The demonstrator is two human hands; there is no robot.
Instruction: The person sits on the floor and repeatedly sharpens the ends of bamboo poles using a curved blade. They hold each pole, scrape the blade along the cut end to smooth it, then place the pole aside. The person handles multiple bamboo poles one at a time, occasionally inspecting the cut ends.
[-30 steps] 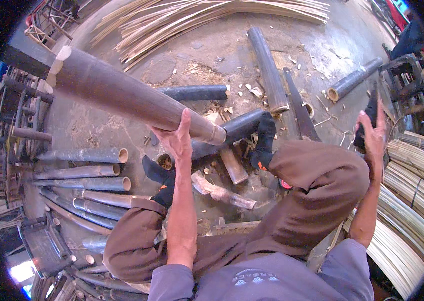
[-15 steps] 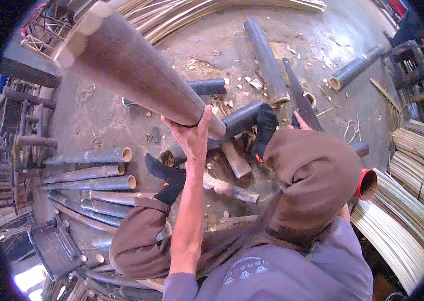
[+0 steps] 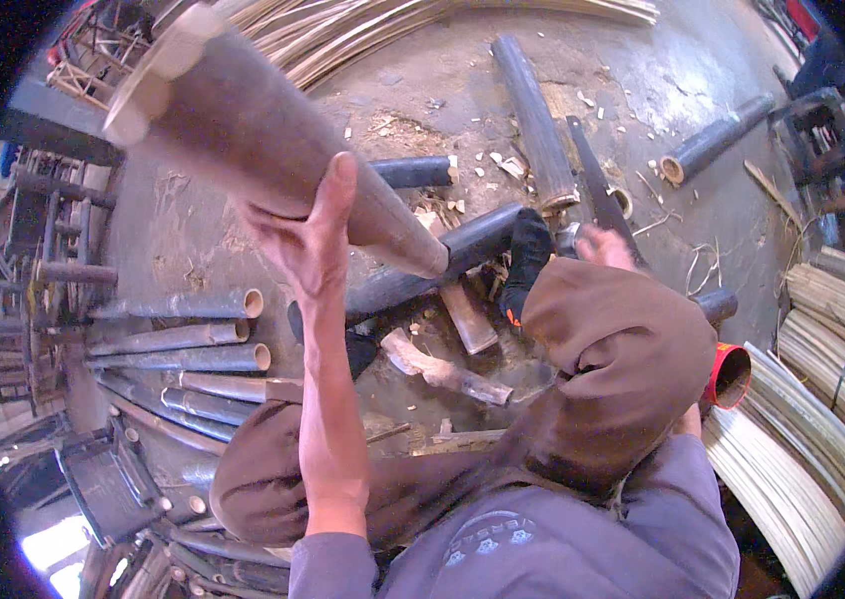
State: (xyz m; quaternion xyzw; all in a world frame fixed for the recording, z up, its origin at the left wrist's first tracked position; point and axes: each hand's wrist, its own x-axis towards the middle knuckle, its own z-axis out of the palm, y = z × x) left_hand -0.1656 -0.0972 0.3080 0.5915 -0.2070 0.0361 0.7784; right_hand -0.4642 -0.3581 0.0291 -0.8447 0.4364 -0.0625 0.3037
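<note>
Gripping bamboo tube (image 3: 268, 130): left hand (image 3: 309, 240). Right hand (image 3: 606, 248): hold unclear. Floor (image 3: 188, 245) chip-strewn, strip bundles (image 3: 784, 499) rightward.

At left, bare grey floor (image 3: 183, 240) gave passage between the thick grey-brown bamboo tube (image 3: 273, 125) and several dark, hollow bamboo poles (image 3: 183, 357). A dark, cylindrical bamboo length (image 3: 482, 242) and a black-socked foot (image 3: 529, 262) blocked the centre; far right, floor lay open past the long, dark, flat blade (image 3: 594, 178).

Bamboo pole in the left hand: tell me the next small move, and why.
Probably steady the pole with the left hand: it slants, gripped by that hand alone, and its lower end appears over the dark tube, contact unclear. The right hand, blurred near the long flat tool, gives it no support.
</note>
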